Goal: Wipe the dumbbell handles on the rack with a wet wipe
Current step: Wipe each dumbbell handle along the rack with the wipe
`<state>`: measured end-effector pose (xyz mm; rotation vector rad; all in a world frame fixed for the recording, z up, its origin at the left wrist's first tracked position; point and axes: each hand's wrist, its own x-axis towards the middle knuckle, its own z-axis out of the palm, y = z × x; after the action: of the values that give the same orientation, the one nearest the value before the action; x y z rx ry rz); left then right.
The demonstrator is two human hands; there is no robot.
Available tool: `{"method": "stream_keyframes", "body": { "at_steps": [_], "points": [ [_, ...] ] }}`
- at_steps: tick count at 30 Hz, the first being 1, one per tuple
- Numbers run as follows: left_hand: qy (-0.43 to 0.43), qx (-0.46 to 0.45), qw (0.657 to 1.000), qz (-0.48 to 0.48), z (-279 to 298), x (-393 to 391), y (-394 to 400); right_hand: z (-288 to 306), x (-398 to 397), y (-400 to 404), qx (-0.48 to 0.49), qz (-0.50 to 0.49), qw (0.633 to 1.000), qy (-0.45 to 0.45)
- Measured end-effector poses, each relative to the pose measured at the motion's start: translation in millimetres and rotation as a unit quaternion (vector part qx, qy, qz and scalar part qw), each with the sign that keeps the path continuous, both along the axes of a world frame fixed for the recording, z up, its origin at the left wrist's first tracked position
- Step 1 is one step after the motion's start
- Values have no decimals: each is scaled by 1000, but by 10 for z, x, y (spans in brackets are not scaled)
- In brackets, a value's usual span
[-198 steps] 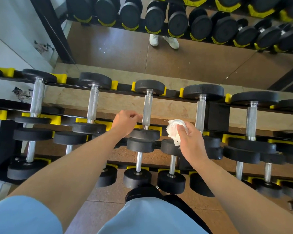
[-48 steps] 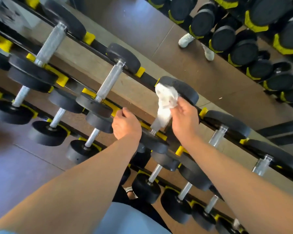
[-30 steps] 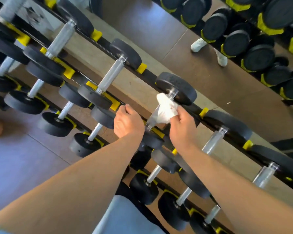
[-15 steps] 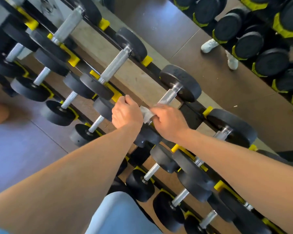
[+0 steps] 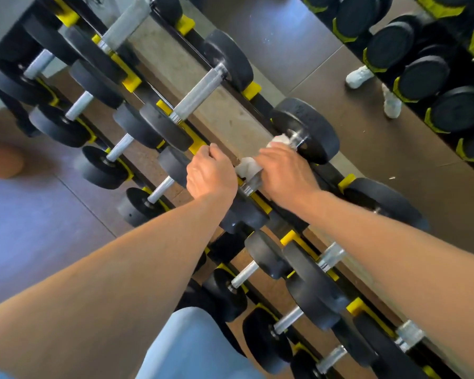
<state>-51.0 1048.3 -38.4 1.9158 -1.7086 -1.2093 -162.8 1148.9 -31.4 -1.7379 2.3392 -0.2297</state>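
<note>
A black rack point(image 5: 253, 91) with yellow cradles carries rows of black dumbbells with metal handles. My right hand point(image 5: 283, 175) grips the handle of a top-row dumbbell point(image 5: 305, 129) through a white wet wipe point(image 5: 248, 166); the wipe is wrapped round the bar and shows at both sides of the hand. The handle itself is almost wholly hidden under hand and wipe. My left hand point(image 5: 210, 175) is curled into a fist just left of it, against the rack's front rail; I cannot see whether it holds anything.
The neighbouring top-row handle point(image 5: 200, 93) lies up left. Lower rows of smaller dumbbells point(image 5: 266, 272) run under my arms. A mirror behind the rack reflects more dumbbells point(image 5: 422, 77) and white shoes point(image 5: 359, 76). Brown floor tiles lie at the left.
My right hand with the wipe slid down the handle toward me, then back up toward the far weight. The left hand stayed put. The camera tilted and moved closer.
</note>
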Motion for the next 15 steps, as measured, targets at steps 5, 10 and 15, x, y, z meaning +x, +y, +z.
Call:
{"method": "stream_keyframes", "body": {
  "at_steps": [5,10,15],
  "points": [
    [-3,5,1000,1,55,-1,6,45,553,144,-42,-154,956,-247],
    [3,13,1000,-13,104,2,14,162,634,565,32,-282,881,-379],
    [-5,22,999,-36,87,4,12,404,476,670,-60,-405,873,-264]
  ]
}}
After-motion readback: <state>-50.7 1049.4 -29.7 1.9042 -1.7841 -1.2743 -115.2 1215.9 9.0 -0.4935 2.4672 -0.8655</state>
